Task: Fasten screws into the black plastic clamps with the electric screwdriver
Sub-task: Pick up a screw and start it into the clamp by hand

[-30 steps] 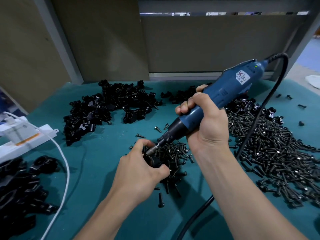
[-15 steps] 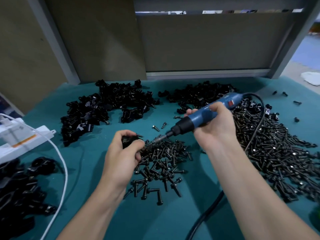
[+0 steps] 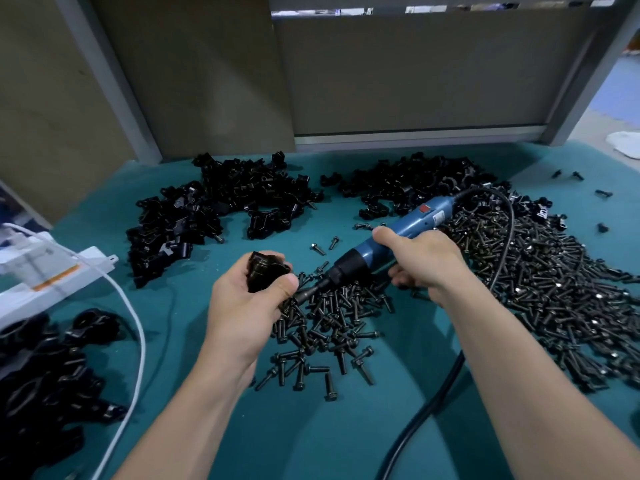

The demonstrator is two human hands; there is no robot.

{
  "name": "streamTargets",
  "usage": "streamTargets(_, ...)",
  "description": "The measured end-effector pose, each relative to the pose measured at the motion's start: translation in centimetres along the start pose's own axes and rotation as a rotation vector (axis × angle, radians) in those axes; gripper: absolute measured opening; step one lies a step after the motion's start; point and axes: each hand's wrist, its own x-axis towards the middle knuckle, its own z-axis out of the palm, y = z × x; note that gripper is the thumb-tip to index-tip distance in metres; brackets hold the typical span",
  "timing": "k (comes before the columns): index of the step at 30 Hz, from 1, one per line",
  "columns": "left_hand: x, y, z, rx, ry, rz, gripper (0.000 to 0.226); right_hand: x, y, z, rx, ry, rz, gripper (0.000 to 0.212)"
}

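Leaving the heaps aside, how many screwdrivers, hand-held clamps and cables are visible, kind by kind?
Blue electric screwdriver: 1
Black plastic clamp in the left hand: 1
White cable: 1
Black power cord: 1
Total: 4

left hand (image 3: 247, 303): back toward camera, fingers and thumb curled round a black plastic clamp (image 3: 265, 271). right hand (image 3: 424, 258): wrapped round a blue cylindrical electric screwdriver (image 3: 394, 232), thumb over the barrel. bare forearms (image 3: 194, 403) reach in from the bottom edge; hands near, not touching
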Motion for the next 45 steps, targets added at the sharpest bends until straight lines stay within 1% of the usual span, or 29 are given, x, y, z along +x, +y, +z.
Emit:
streamTargets(3, 0.2, 0.2, -0.1, 0.002, 0.066, 0.018, 0.035, 0.0, 0.1, -0.6, -0.047, -0.042, 0.005, 0.056)
streamTargets(6, 0.1, 0.2, 0.0, -0.019, 0.061, 0.004, 0.033, -0.5, -0.2, -1.0, -0.140, -0.062, -0.005, 0.062)
streamTargets(9, 0.0, 0.0, 0.2, -0.027, 0.057, 0.001, 0.024, -1.5, -1.0, -1.6, -0.449, 0.007, -0.012, 0.071)
streamTargets(10, 0.0, 0.0, 0.2, -0.033, 0.050, -0.004, 0.023, -1.9, -1.4, -1.9, -0.556, 0.034, -0.030, 0.066)
streamTargets(12, -0.1, -0.1, 0.2, -0.051, 0.036, -0.007, 0.023, -3.3, -2.1, -2.4, -0.705, 0.011, -0.116, 0.040)
streamTargets(14, -0.1, -0.3, 0.2, -0.053, 0.042, 0.008, 0.024, -5.4, -1.8, -2.4, -0.774, -0.096, -0.241, 0.014)
streamTargets(15, -0.2, -0.3, 0.3, -0.051, 0.049, 0.013, 0.023, -6.6, -1.1, -2.2, -0.778, -0.157, -0.307, 0.009)
streamTargets(17, -0.2, -0.3, 0.4, -0.049, 0.054, 0.026, 0.018, -8.8, 0.4, -1.5, -0.733, -0.268, -0.405, 0.012)
streamTargets(19, -0.2, -0.2, 0.4, -0.022, 0.051, 0.046, 0.017, -9.4, 1.5, -0.9, -0.693, -0.323, -0.443, 0.015)
streamTargets(21, -0.4, -0.3, 0.4, 0.000, 0.043, 0.053, 0.022, -8.9, 2.0, -0.3, -0.682, -0.337, -0.472, 0.020)
streamTargets(25, -1.0, -0.3, 0.7, -0.044, 0.012, 0.029, 0.019, -8.3, 2.9, 0.3, -0.590, -0.335, -0.476, 0.022)
streamTargets(27, -1.3, -0.3, 0.9, 0.034, -0.016, 0.034, 0.028, -8.1, 3.0, 0.1, -0.406, -0.339, -0.444, 0.019)
streamTargets(29, -1.7, 0.0, 1.1, 0.121, -0.086, 0.068, 0.036, -8.0, 2.8, -0.2, -0.149, -0.313, -0.407, 0.018)
streamTargets(32, -2.4, 0.5, 1.8, 0.178, -0.260, 0.124, 0.033, -7.9, 2.7, -0.2, 0.231, -0.215, -0.397, 0.020)
streamTargets(33, -2.5, 0.5, 2.0, 0.192, -0.307, 0.139, 0.031, -7.9, 2.8, -0.2, 0.321, -0.195, -0.414, 0.021)
streamTargets(35, -2.5, 0.5, 2.2, 0.233, -0.365, 0.177, 0.033, -8.1, 2.7, 0.0, 0.427, -0.200, -0.460, 0.018)
streamTargets(37, -2.5, 0.5, 2.2, 0.248, -0.404, 0.200, 0.033, -8.2, 2.6, 0.0, 0.452, -0.217, -0.497, 0.017)
streamTargets(39, -2.4, 0.6, 2.1, 0.217, -0.437, 0.192, 0.032, -8.2, 2.7, -0.1, 0.412, -0.210, -0.516, 0.020)
streamTargets(43, -2.4, 0.5, 1.9, 0.209, -0.480, 0.182, 0.033, -8.4, 2.9, 0.2, 0.341, -0.189, -0.507, 0.024)
streamTargets(45, -2.4, 0.5, 1.9, 0.209, -0.475, 0.177, 0.033, -8.6, 2.8, 0.3, 0.341, -0.175, -0.506, 0.023)
